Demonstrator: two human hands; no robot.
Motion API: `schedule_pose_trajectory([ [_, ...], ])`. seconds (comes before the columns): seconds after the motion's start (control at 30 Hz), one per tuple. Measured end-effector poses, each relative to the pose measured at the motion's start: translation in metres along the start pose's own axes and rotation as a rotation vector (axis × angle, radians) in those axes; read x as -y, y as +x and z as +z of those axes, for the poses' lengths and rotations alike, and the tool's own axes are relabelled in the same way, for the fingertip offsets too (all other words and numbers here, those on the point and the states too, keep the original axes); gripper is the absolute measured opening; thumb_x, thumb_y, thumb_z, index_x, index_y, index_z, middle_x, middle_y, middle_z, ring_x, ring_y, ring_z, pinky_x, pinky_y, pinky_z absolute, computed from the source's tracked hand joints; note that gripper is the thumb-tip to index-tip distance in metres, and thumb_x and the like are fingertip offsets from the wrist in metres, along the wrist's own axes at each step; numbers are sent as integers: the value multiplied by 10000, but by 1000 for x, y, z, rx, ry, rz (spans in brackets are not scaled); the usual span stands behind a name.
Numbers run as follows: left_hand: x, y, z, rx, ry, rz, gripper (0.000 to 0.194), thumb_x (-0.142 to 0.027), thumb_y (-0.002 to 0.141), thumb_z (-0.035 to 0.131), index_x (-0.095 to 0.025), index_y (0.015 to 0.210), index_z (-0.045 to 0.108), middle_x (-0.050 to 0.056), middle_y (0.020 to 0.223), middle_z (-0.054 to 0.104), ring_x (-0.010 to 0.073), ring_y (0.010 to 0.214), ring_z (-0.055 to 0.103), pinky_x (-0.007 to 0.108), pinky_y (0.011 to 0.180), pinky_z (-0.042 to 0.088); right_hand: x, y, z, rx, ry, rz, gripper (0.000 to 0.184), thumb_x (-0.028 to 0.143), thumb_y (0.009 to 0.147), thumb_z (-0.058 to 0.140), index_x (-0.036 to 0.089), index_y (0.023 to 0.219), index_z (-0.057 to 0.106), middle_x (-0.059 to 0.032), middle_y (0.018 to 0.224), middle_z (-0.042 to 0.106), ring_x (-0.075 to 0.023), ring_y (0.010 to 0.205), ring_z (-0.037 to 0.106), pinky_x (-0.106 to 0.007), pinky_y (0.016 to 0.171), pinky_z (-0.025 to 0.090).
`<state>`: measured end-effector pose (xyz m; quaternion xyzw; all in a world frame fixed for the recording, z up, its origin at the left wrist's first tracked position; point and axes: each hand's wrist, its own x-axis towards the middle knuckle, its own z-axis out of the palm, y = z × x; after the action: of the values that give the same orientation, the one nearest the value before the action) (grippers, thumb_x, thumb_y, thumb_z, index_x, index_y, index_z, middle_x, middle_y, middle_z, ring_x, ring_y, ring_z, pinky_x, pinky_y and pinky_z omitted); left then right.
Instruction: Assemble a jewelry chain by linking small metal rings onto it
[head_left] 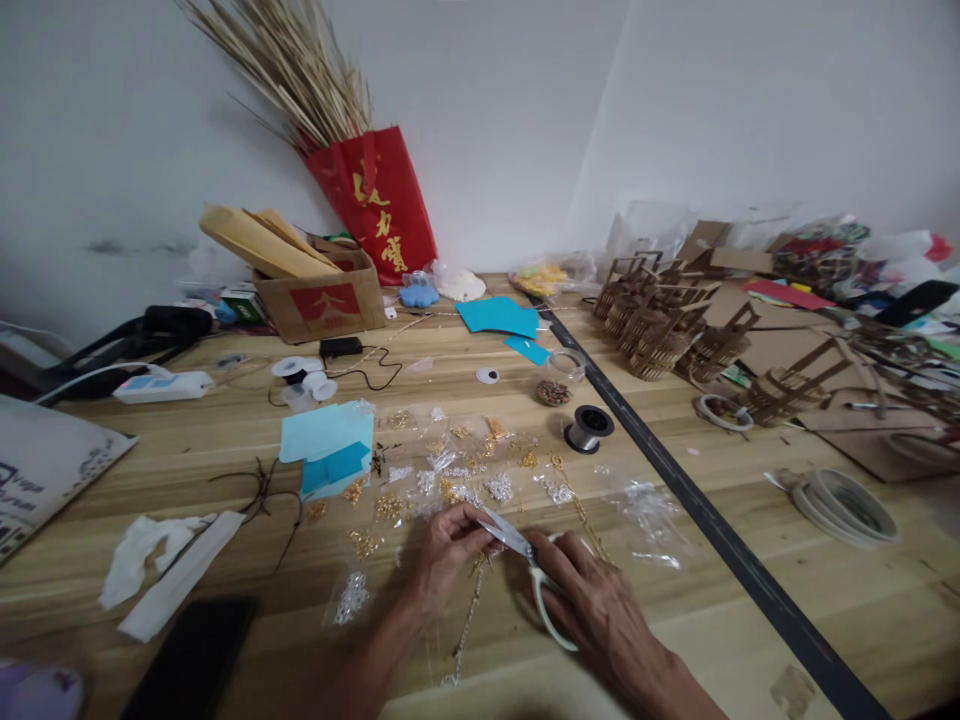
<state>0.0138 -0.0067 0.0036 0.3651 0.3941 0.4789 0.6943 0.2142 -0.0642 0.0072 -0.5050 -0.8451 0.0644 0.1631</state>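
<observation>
One pair of scissors (509,535), silver blades, off-white handles, gripped in the right hand (577,585); left hand (450,550) is by the tips, can't tell if it's pinching anything.

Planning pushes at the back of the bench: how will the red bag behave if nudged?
The red bag is probably tippy: it already tilts, and the long stalks fan out well above its rim. Likely light for its height, since they look thin and dry. They may snap if squeezed.
</observation>
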Motion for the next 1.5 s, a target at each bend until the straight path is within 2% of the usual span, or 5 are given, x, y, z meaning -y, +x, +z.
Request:
schedule_pose_trajectory([
  [0.43, -2, 1, -6, -53, 85, 13, 188, -277, 616, 787, -140, 674, 673, 30, 622, 697, 152, 593, 643, 259, 613, 509, -8, -20, -21, 228, 274, -143, 439, 185, 928, 497, 265, 1351, 408, -80, 1092, 636, -197, 888, 654, -297, 748, 545],
  [0.9, -6, 7, -11, -26, 163, 85, 154, -257, 648, 758, -142, 728, 693, 55, 728, 736, 166, 680, 654, 261, 642, 522, 11, -16, -54, 338, 159, -262, 391, 144, 833, 609, 242, 1210, 588, -78, 1129, 667, -247, 1024, 621, -346, 847, 537],
  [1.17, -20, 0, 1, -16, 307, 154, 141, -257, 635, 780, -155, 702, 710, 62, 724, 747, 179, 682, 672, 258, 659, 513, 2, 18, -22, 176, 844, 166, 351, 289, 887, 573, 223, 1228, 520, -24, 878, 642, -150, 692, 616, -255, 598, 496],
  [1.33, -25, -4, 5, 10, 384, 221, 140, -276, 670, 766, -153, 719, 720, 81, 754, 754, 203, 697, 685, 279, 662, 530, 2, 54, 9, 324, 1490, 265, 517, 408, 730, 765, 195, 1126, 509, -3, 806, 637, -129, 643, 632, -210, 530, 471],
  [1.5, -25, 2, -3, -64, 434, 250, 141, -274, 648, 788, -160, 710, 732, 74, 738, 748, 212, 722, 691, 293, 712, 542, 3, 69, 22, 332, 1513, 298, 463, 520, 669, 779, 166, 862, 549, 15, 681, 634, -88, 513, 562, -182, 454, 431],
])
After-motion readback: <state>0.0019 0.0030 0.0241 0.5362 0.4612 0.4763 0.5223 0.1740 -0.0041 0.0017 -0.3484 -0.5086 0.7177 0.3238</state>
